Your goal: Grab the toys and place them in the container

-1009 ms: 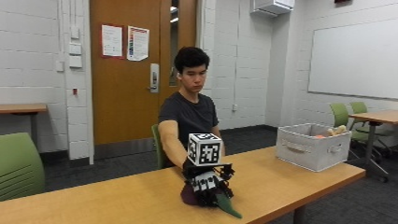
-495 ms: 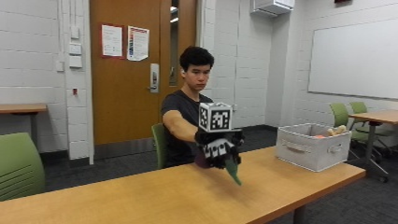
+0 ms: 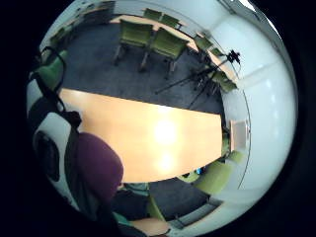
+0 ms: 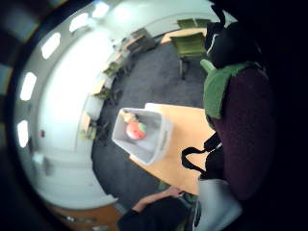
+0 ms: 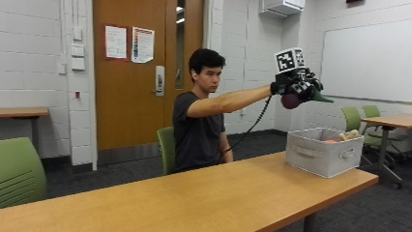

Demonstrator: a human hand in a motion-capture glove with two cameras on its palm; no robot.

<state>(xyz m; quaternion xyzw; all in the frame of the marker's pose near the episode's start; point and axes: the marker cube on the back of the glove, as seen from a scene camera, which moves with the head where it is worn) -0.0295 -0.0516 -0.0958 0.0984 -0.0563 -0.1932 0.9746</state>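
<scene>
Table: lower half of the outside view; no toys visible on it.
Container: right of frame, at the table's end; already holds toys.
Right hand: raised above the container, upper right; fingers curled around a purple and green toy.
Remaining: lower and release.
Hidden: toy's form; container's contents partly concealed by its wall.

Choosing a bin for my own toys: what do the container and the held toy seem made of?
Container: probably grey fabric over stiff panels; matte sides, sewn-looking handle strip. Toy in the right hand: likely plush, with a dull purple body and green top; cannot be sure.
</scene>
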